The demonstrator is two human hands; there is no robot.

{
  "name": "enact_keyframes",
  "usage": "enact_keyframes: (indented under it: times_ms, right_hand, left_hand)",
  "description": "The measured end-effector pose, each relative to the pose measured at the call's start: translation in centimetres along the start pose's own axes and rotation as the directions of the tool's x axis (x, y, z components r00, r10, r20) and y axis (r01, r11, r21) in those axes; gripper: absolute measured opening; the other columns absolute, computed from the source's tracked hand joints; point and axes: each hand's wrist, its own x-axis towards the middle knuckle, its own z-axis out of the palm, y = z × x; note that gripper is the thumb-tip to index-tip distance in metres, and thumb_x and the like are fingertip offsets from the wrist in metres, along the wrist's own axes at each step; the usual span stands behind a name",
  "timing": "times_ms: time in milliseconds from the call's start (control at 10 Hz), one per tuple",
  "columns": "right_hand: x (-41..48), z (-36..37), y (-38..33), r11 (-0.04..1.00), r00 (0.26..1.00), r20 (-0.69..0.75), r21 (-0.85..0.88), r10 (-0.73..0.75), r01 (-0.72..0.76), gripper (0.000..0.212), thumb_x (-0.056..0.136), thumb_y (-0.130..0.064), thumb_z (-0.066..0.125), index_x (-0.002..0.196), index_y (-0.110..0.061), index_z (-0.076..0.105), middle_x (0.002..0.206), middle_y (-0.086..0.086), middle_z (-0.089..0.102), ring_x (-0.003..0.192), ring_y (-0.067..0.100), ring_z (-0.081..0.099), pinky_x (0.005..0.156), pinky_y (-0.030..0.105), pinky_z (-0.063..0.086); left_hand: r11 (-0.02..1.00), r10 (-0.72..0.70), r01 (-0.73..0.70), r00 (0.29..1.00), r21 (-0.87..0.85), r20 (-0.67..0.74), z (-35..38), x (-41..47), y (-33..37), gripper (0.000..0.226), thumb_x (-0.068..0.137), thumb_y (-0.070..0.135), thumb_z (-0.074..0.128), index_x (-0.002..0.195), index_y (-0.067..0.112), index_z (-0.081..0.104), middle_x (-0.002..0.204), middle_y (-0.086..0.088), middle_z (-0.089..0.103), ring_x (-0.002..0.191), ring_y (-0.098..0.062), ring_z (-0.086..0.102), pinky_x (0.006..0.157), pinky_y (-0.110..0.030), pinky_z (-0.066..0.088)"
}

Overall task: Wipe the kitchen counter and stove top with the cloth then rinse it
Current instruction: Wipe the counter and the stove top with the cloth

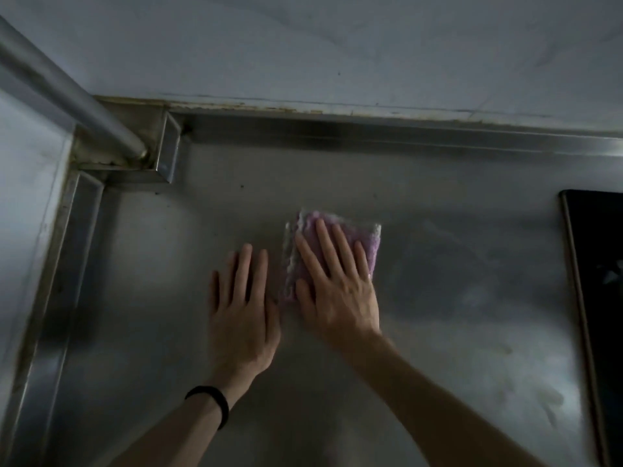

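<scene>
A folded pink cloth with a white edge (369, 242) lies flat on the stainless steel counter (455, 271), near its middle. My right hand (337, 281) presses flat on top of the cloth, fingers spread and pointing away from me. My left hand (241, 308) lies flat on the bare steel just left of the cloth, holding nothing; a black band sits on its wrist. At the right edge of the view, the black glass stove top (603, 298) shows only in part.
A raised steel rim (371, 134) runs along the back of the counter under the grey wall. At the back left corner a steel pipe (67, 92) rises from a boxed steel ledge (135, 170). Another raised rim lines the left side (57, 298).
</scene>
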Motion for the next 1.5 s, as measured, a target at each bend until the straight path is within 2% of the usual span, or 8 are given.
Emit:
enact_keyframes:
  times_ms: [300, 500, 900, 1100, 1200, 1300, 1400, 1500]
  right_hand:
    - [-13.0, 2.0, -4.9, 0.912, 0.964, -0.246, 0.411, 0.104, 0.006, 0.052, 0.031, -0.04, 0.041, 0.077, -0.062, 0.052, 0.085, -0.024, 0.075, 0.097, 0.002, 0.067, 0.101, 0.035, 0.042]
    - [-7.6, 0.7, 2.8, 0.973, 0.972, 0.047, -0.002, -0.23, 0.23, 0.068, 0.092, -0.056, 0.054, 0.156, -0.037, 0.044, 0.166, 0.0, 0.036, 0.153, 0.022, 0.037, 0.119, 0.048, 0.032]
    - [9.4, -2.2, 6.6, 0.998, 1.0, -0.02, -0.063, -0.022, 0.02, 0.066, 0.104, -0.053, 0.021, 0.166, -0.031, 0.014, 0.175, 0.001, 0.002, 0.161, 0.023, -0.003, 0.129, 0.048, -0.005]
    - [-2.4, -0.6, 3.0, 0.991, 0.989, -0.071, -0.016, -0.133, 0.132, 0.068, 0.092, -0.052, 0.053, 0.156, -0.029, 0.046, 0.169, 0.004, 0.029, 0.155, 0.028, 0.031, 0.122, 0.05, 0.032]
    - [-5.4, -2.3, 2.4, 0.908, 0.918, 0.127, 0.248, -0.375, 0.337, 0.058, 0.063, -0.075, 0.065, 0.111, -0.046, 0.079, 0.135, -0.002, 0.068, 0.118, 0.012, 0.07, 0.101, 0.033, 0.047]
    - [-5.2, -0.5, 2.6, 0.37, 0.369, -0.034, -0.145, -0.929, 0.918, 0.052, 0.093, -0.074, 0.046, 0.086, -0.039, 0.083, 0.124, 0.004, 0.075, 0.112, 0.001, 0.07, 0.096, 0.024, 0.055]
    - [-8.9, 0.4, 2.8, 0.971, 0.966, -0.097, 0.002, -0.239, 0.24, 0.037, 0.098, -0.042, 0.043, 0.132, -0.047, 0.058, 0.161, -0.005, 0.045, 0.152, 0.013, 0.036, 0.118, 0.038, 0.032]
    - [-6.7, -0.6, 4.6, 0.969, 0.969, 0.041, -0.04, -0.242, 0.243, 0.069, 0.087, -0.059, 0.058, 0.153, -0.041, 0.048, 0.163, -0.001, 0.042, 0.15, 0.02, 0.041, 0.116, 0.044, 0.033]
  left_hand:
    - [1.0, 0.023, -0.023, 1.0, 0.019, -0.003, -0.9, 0.0, 0.5, 0.071, 0.097, 0.03, 0.036, 0.165, 0.014, 0.024, 0.174, -0.007, 0.016, 0.16, -0.03, 0.021, 0.125, -0.058, 0.024]
    - [1.0, 0.015, -0.015, 0.999, 0.006, -0.042, -0.4, 0.2, 0.6, 0.073, 0.09, 0.029, 0.042, 0.159, 0.008, 0.037, 0.17, -0.013, 0.028, 0.156, -0.035, 0.031, 0.121, -0.062, 0.029]
    - [0.999, 0.004, -0.002, 0.998, 0.037, -0.07, -0.1, 0.3, 0.4, 0.076, 0.087, 0.032, 0.045, 0.161, 0.012, 0.036, 0.171, -0.009, 0.028, 0.154, -0.033, 0.035, 0.123, -0.056, 0.027]
    - [0.999, -0.017, 0.021, 0.992, 0.027, -0.126, 0.2, 0.2, 0.4, 0.074, 0.086, 0.031, 0.045, 0.158, 0.013, 0.042, 0.17, -0.008, 0.031, 0.152, -0.032, 0.039, 0.12, -0.057, 0.032]
    - [1.0, -0.004, 0.007, 0.988, 0.022, -0.153, 0.2, 0.3, 0.6, 0.074, 0.085, 0.031, 0.046, 0.156, 0.013, 0.046, 0.169, -0.008, 0.033, 0.15, -0.033, 0.042, 0.118, -0.058, 0.035]
    - [0.999, -0.001, 0.009, 0.987, 0.047, -0.162, 0.0, 0.3, 0.8, 0.073, 0.083, 0.032, 0.046, 0.154, 0.012, 0.049, 0.167, -0.01, 0.037, 0.148, -0.034, 0.044, 0.116, -0.059, 0.037]
    - [0.998, 0.018, -0.008, 0.983, 0.055, -0.182, -0.3, 0.3, 1.1, 0.071, 0.084, 0.031, 0.045, 0.151, 0.009, 0.052, 0.163, -0.014, 0.042, 0.145, -0.036, 0.047, 0.113, -0.061, 0.039]
    - [0.999, 0.009, -0.001, 0.982, 0.041, -0.187, -0.4, 0.4, 1.2, 0.068, 0.086, 0.029, 0.043, 0.149, 0.007, 0.054, 0.161, -0.016, 0.044, 0.144, -0.039, 0.049, 0.114, -0.061, 0.039]
